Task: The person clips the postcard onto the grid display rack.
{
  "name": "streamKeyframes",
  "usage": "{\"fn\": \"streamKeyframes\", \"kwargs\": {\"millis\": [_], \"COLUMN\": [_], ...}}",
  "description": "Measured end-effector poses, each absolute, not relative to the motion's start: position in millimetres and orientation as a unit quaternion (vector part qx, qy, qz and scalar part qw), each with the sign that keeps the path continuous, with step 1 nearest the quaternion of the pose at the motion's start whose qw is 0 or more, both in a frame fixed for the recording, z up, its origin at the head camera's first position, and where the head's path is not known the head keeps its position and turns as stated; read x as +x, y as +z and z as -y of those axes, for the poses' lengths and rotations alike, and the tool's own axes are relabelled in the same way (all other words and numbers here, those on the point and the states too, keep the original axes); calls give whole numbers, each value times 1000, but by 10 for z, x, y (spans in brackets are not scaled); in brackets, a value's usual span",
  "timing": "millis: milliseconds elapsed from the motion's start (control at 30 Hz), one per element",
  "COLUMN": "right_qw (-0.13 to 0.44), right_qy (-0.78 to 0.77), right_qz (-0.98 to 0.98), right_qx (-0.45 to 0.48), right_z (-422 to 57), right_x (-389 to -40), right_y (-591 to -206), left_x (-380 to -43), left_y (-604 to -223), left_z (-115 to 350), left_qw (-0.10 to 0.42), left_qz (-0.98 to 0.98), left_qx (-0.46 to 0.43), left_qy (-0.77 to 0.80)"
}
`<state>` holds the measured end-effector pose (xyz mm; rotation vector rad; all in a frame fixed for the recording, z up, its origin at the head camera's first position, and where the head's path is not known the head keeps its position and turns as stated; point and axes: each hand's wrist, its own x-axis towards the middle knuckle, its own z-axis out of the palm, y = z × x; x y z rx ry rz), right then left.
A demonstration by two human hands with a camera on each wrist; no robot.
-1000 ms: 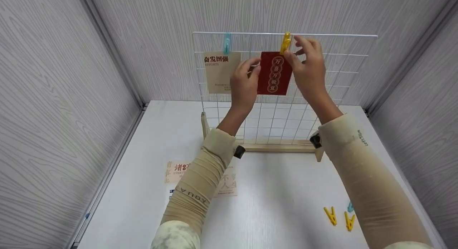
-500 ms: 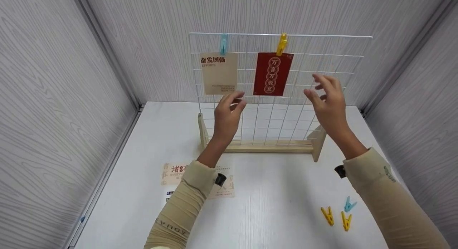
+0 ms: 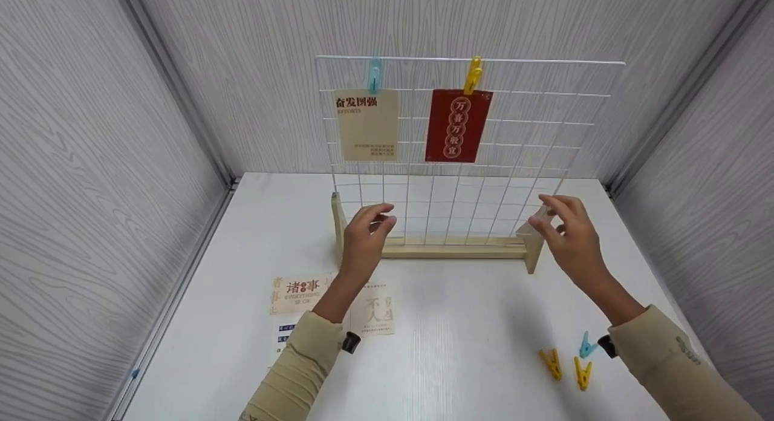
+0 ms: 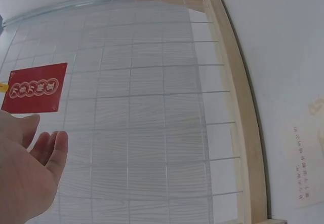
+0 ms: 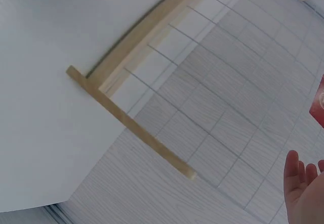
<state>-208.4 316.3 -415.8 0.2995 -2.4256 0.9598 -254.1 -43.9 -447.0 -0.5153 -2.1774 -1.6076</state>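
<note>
The left hand and right hand are relaxed, holding nothing. The red card might turn or slip, because only one clip holds it.

Upper centre, and it was smooth metal wire in the grid, pale matt wood in the stand at mid-frame! Paper next, upper middle: the cream card looked matt, the red card smooth. Higher up, plastic, the blue clip faintly translucent, the yellow clip slick. Then the tabletop, lower middle, glossy; cloth in the left sleeve, bottom left, matt and wrinkled.
</note>
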Motion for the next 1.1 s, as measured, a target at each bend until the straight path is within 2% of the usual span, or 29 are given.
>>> {"fn": "streamKeyframes", "kwargs": {"millis": [133,400,733,1100], "right_qw": [233,188,81,-36], "right_qy": [345,314,261,239], "right_qz": [903,927,961,970], "right_qx": [103,76,30,-8], "right_z": [-3287,-3427,-3485,-3574], "right_x": [-1966,-1746,-1463,-1224], "right_y": [-4309,-4574,-5015,-5373], "left_x": [-2506,-2456,-2418,-2481], "left_y": [-4628,-4974,-5325,-5638], "left_z": [557,780,987,1121], "left_qw": [178,116,34,-24], "left_qz": [787,813,838,865], "left_qx": [-169,-138,-85,-47], "left_qy": [-566,-553,-537,-499]}}
